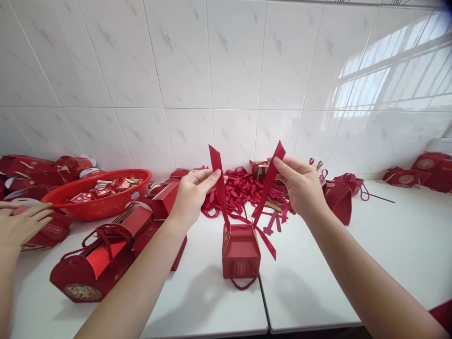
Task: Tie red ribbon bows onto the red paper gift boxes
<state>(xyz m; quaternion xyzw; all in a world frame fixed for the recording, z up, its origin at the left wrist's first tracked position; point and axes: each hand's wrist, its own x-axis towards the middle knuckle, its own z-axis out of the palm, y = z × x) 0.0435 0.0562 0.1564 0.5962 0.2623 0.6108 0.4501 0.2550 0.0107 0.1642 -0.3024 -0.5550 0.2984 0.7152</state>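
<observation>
"What's nearest?"
"The white counter's [307, 301] front edge, then open room up to the small dark-red cardboard box [241, 249] by the seam."
"And the hands?"
"Apart, raised above it: the left hand [195, 194] pinches one flat red fabric strip [222, 198], the right hand [302, 186] another [267, 188], making a V."
"Beyond?"
"A tangled red ribbon heap [238, 190] near the white tiled wall [235, 84]."

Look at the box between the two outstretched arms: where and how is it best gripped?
Probably low on the box, by its left and right walls, coming from both sides: it stands upright with space beside its base, whereas ribbon rises from its top and a cord loops down its front.
</observation>
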